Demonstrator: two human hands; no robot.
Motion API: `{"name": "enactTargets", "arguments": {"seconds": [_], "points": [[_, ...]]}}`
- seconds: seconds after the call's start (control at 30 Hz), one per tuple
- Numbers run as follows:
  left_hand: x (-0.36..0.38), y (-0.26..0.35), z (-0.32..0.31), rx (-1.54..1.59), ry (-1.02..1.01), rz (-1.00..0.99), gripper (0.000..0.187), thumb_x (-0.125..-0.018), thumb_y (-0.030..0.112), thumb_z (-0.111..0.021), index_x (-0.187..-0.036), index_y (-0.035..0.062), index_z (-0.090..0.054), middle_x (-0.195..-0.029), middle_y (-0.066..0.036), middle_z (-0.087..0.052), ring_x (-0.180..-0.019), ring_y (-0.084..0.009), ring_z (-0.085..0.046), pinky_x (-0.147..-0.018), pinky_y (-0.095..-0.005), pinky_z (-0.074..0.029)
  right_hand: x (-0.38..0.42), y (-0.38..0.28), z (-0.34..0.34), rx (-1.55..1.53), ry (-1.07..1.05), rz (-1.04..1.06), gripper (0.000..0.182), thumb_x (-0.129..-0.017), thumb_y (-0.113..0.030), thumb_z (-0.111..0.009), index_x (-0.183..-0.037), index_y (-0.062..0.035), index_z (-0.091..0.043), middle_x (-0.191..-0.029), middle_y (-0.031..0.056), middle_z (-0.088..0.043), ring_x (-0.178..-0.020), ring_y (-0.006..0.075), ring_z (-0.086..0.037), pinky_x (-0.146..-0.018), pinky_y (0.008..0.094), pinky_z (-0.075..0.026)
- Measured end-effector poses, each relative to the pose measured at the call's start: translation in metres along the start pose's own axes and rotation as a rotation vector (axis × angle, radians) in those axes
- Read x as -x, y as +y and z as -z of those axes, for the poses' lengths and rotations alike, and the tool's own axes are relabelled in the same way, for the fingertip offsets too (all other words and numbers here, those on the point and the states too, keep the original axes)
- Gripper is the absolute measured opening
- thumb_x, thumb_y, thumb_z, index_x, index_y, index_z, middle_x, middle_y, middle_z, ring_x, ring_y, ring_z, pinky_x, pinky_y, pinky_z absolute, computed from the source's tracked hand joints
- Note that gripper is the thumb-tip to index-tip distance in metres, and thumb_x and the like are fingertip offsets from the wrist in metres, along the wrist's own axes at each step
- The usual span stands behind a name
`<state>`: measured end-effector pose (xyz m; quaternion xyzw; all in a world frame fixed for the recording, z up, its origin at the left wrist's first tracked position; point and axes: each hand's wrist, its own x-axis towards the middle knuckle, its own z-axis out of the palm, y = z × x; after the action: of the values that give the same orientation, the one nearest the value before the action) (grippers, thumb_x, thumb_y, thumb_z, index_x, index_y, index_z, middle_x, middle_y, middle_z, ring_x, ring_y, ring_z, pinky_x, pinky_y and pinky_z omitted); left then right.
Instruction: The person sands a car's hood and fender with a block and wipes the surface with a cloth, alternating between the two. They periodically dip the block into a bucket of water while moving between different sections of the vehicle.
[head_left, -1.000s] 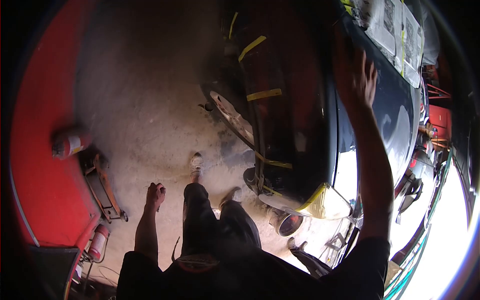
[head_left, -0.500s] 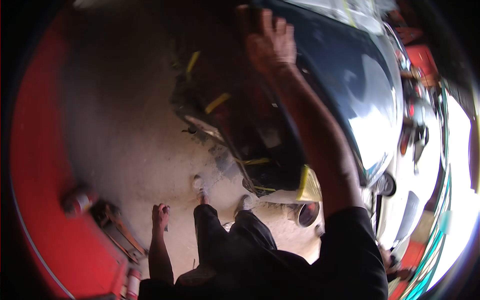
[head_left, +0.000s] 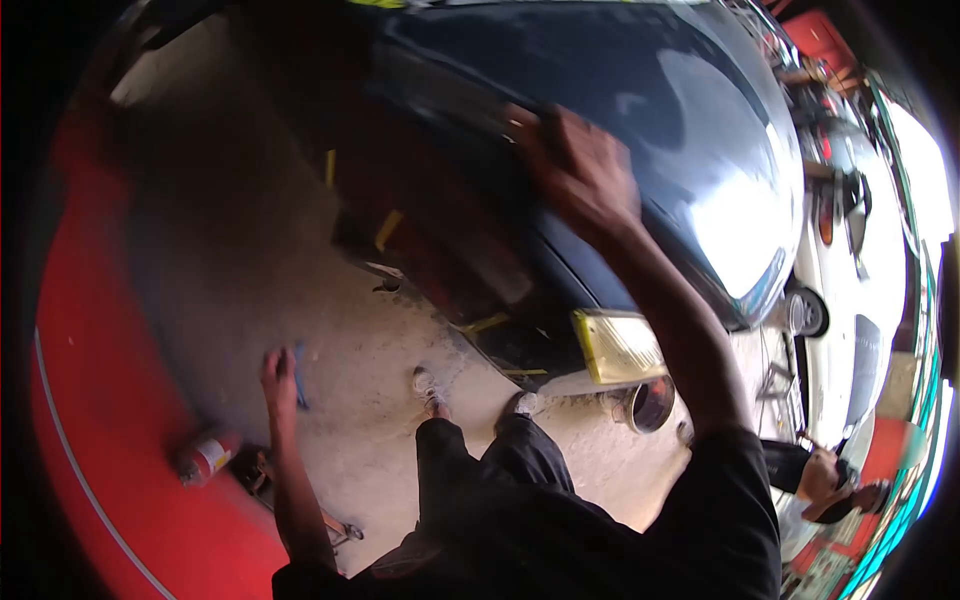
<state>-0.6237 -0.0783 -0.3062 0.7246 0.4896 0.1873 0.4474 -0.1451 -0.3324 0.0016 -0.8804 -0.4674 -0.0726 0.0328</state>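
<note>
My right hand (head_left: 585, 175) is stretched over the dark car's front, palm down on the hood (head_left: 640, 90) near its front edge; motion smears its fingers, which look spread and hold nothing visible. Below it sit the dark bumper (head_left: 470, 250), with strips of yellow tape (head_left: 388, 231), and a headlight (head_left: 625, 347) covered and edged in yellow tape. Low on the left, my left hand (head_left: 279, 378) hangs over the floor, fingers closed on a thin, flat blue piece (head_left: 300, 376).
A red car body (head_left: 100, 400) runs along the left, with a red-and-white container (head_left: 210, 457) beside it. A dark bucket (head_left: 650, 404) stands on the concrete floor (head_left: 350, 370) near the headlight. At right are a white car (head_left: 835, 260) and another person (head_left: 820, 472).
My right hand has moved back toward me and right across the car's front. My left hand has swung forward and left, showing the blue piece more. The camera view has shifted.
</note>
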Motion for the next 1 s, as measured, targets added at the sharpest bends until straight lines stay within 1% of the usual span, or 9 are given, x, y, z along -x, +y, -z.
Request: {"name": "enactTargets", "arguments": {"seconds": [0.2,0.33,0.37,0.4,0.5,0.6,0.73,0.83,1.0], "points": [[-0.082,0.316,-0.123,0.167,0.148,-0.617,0.023,-0.103,0.022,-0.066,-0.122,0.0105,-0.072,-0.121,-0.014,-0.067,-0.112,-0.0312,-0.066,-0.097,-0.0403,-0.052,-0.018,-0.016,-0.043,0.199,0.404,0.214,0.063,-0.099,-0.015,-0.057,-0.159,-0.0262,-0.043,-0.135,0.0181,-0.052,-0.109,0.0349,-0.061,-0.094,0.0455,-0.052],[-0.093,0.406,-0.188,0.003,0.316,-1.021,0.019,-0.098,0.022,-0.07,-0.115,0.015,-0.074,-0.115,-0.012,-0.064,-0.111,-0.033,-0.062,-0.093,-0.047,-0.052,0.118,0.085,0.026,-0.087,-0.167,-0.387,0.035,-0.105,-0.031,-0.057,-0.138,-0.0186,-0.062,-0.123,0.0155,-0.066,-0.104,0.0353,-0.068,-0.088,0.0507,-0.053],[-0.09,0.414,-0.2,-0.078,0.363,-1.049,0.019,-0.097,0.023,-0.071,-0.114,0.0164,-0.074,-0.114,-0.012,-0.063,-0.11,-0.0331,-0.062,-0.092,-0.0474,-0.052,0.152,0.112,0.04,-0.106,-0.291,-0.545,0.032,-0.105,-0.03,-0.06,-0.133,-0.0167,-0.067,-0.127,0.0155,-0.067,-0.105,0.0355,-0.069,-0.086,0.0519,-0.053],[-0.089,0.416,-0.211,-0.164,0.412,-1.074,0.018,-0.095,0.025,-0.073,-0.112,0.0177,-0.074,-0.112,-0.011,-0.063,-0.109,-0.0333,-0.062,-0.09,-0.0478,-0.052,0.228,0.18,-0.021,0.303,0.281,0.023,0.04,-0.1,-0.023,-0.065,-0.14,-0.0195,-0.065,-0.139,0.015,-0.059,-0.112,0.0367,-0.065,-0.089,0.0516,-0.053],[-0.091,0.417,-0.219,-0.255,0.479,-1.085,0.02,-0.093,0.026,-0.074,-0.111,0.0193,-0.075,-0.114,-0.011,-0.063,-0.109,-0.035,-0.062,-0.089,-0.0492,-0.052,0.214,0.173,-0.031,0.286,0.272,0.044,0.054,-0.099,-0.023,-0.067,-0.151,-0.0201,-0.056,-0.14,0.0179,-0.058,-0.115,0.0379,-0.063,-0.094,0.0515,-0.052],[-0.089,0.419,-0.222,-0.282,0.49,-1.104,0.02,-0.094,0.025,-0.073,-0.113,0.0185,-0.075,-0.113,-0.012,-0.063,-0.108,-0.0358,-0.063,-0.092,-0.0492,-0.052,0.086,0.071,-0.006,0.227,0.098,0.047,0.044,-0.098,-0.022,-0.06,-0.14,-0.0104,-0.06,-0.131,0.0174,-0.059,-0.11,0.0332,-0.062,-0.094,0.0444,-0.051],[-0.089,0.414,-0.216,-0.311,0.513,-1.046,0.02,-0.099,0.025,-0.068,-0.116,0.0163,-0.074,-0.114,-0.013,-0.062,-0.111,-0.0347,-0.062,-0.095,-0.0479,-0.05,0.028,0.014,-0.029,0.219,0.449,0.252,0.053,-0.099,-0.023,-0.048,-0.149,-0.0092,-0.052,-0.132,0.018,-0.056,-0.106,0.0312,-0.058,-0.091,0.0392,-0.049],[-0.094,0.413,-0.22,-0.323,0.539,-1.043,0.018,-0.098,0.024,-0.069,-0.114,0.0175,-0.075,-0.112,-0.011,-0.064,-0.111,-0.0336,-0.061,-0.096,-0.0475,-0.05,0.114,0.084,-0.003,-0.18,-0.213,-0.061,0.049,-0.111,-0.031,-0.045,-0.16,-0.0398,-0.04,-0.154,0.0156,-0.043,-0.138,0.0413,-0.044,-0.118,0.0505,-0.036],[-0.088,0.416,-0.219,-0.322,0.558,-0.984,0.019,-0.097,0.025,-0.071,-0.114,0.0185,-0.075,-0.112,-0.01,-0.064,-0.109,-0.0337,-0.062,-0.095,-0.0468,-0.05,0.219,0.18,-0.025,0.422,0.235,0.233,0.063,-0.1,-0.013,-0.06,-0.159,-0.0293,-0.048,-0.137,0.0186,-0.057,-0.1,0.0344,-0.062,-0.089,0.0467,-0.055]]}}
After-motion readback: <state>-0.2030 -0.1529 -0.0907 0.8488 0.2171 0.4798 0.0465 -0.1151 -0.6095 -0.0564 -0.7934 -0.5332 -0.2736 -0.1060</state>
